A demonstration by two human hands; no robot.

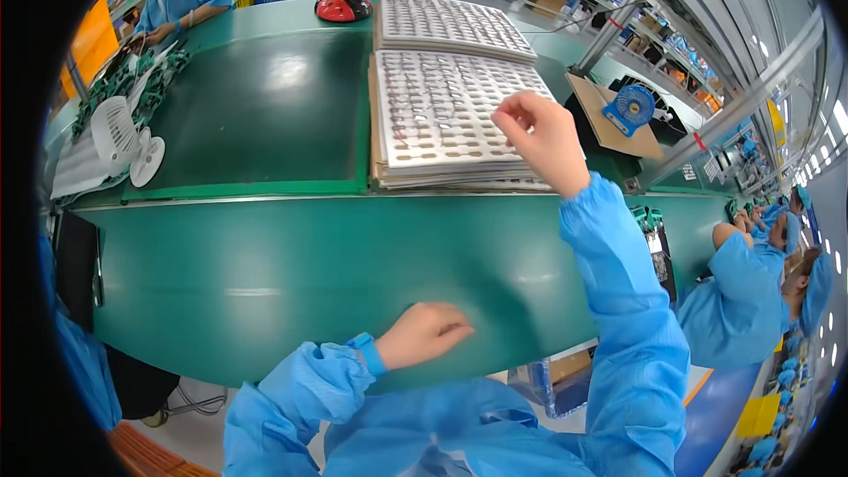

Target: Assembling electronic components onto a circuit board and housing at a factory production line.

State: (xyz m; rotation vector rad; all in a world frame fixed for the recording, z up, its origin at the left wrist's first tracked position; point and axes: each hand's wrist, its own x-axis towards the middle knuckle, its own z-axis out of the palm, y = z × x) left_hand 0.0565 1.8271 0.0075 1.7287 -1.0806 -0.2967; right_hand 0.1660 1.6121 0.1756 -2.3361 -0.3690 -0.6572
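Note:
My right hand (543, 137) is raised over the right side of a white slotted tray (424, 155), thumb and fingertips pinched together. Whatever the fingertips may hold is too small to make out. Thin small parts (424, 97) fill the tray's left columns, while slots toward the near right show bare. This tray lies on top of a stack of similar sheets. Behind it is a second white tray (450, 22), also with rows of small parts. My left hand (426, 336) rests near the front edge of the green table (291, 256), loosely curled, with nothing visible in it.
A white fan (115, 131) and a heap of green parts (159, 79) are at the left. A red-and-black fan (344, 4) stands at the back, a blue fan (632, 109) on cardboard at the right. Co-workers in blue sit at the far left and right.

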